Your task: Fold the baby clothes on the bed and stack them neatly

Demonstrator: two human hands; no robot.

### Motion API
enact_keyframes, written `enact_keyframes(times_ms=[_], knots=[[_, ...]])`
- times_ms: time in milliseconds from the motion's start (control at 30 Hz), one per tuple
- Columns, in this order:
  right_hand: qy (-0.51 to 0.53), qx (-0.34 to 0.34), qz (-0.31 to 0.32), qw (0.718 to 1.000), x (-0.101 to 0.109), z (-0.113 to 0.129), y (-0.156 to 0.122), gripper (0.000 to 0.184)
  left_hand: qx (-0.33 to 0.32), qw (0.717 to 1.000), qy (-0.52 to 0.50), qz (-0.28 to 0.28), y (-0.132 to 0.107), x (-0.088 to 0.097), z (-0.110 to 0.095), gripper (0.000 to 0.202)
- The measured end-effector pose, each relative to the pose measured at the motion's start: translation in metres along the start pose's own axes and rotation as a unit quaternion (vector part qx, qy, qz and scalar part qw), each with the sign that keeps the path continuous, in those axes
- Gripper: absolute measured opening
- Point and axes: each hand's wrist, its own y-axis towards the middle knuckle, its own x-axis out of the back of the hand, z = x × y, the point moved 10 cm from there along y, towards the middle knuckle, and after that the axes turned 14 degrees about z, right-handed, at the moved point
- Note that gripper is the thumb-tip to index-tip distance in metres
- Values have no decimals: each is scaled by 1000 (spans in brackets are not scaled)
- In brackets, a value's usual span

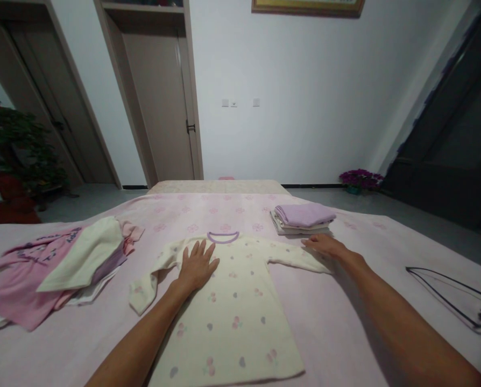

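Observation:
A cream long-sleeved shirt (232, 317) with small heart and cherry prints and a purple collar lies spread flat on the pink bed sheet (337, 317). My left hand (197, 265) rests flat on the shirt's left shoulder, fingers spread. My right hand (325, 244) lies palm down on the end of the shirt's right sleeve, fingers stretched out. The left sleeve is bent and crumpled toward the left.
A loose pile of pink, cream and purple clothes (50, 269) lies at the left. A folded stack with a purple garment on top (301, 217) sits just beyond my right hand. A wire hanger (458, 298) lies at the right. Doors, a plant and a flower pot stand beyond the bed.

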Motion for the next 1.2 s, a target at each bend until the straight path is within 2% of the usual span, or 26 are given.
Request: enact_keyframes(times_ms=[100,133,233,367,433,500,567,633,700,733,800,933,1033,1133,1200], knots=[[-10,-17,111,994,-19,-13,-3,7,3,1000,0,5,-2,1,0,61],[-18,-24,122,992,-18,-16,-5,5,4,1000,0,6,-2,1,0,61],[-68,-57,122,989,-7,-26,-12,12,4,1000,-1,5,-3,3,-1,61],[-141,-112,76,981,9,-25,-20,24,4,1000,0,5,-1,1,-1,61],[-166,-108,49,979,5,-8,-23,28,8,1000,5,4,-1,0,0,60],[-178,-74,28,981,-12,21,-28,35,9,1000,7,4,-1,0,0,60],[-175,-20,21,984,-40,56,-36,44,6,1000,7,3,-2,0,-1,60],[-150,66,37,986,-73,90,-50,48,2,1000,7,0,-3,1,-2,60],[-147,120,67,980,-101,108,-66,51,0,1000,8,-4,-3,1,-3,59],[-151,131,73,977,-108,110,-73,51,-2,1000,10,-6,-4,1,-3,59],[-161,121,69,977,-107,101,-82,49,-6,1000,10,-14,-4,3,-2,58],[-152,8,32,988,-70,47,-79,40,-21,998,8,-58,-9,13,-8,49],[-112,-65,-19,991,-41,6,-73,36,-85,990,-4,-113,-19,26,-41,35],[-80,-98,-97,987,-24,-21,-71,39,-199,970,-63,-128,-32,33,-105,32],[-84,-110,-131,982,-20,-32,-71,41,-270,950,-104,-119,-38,34,-153,31]])
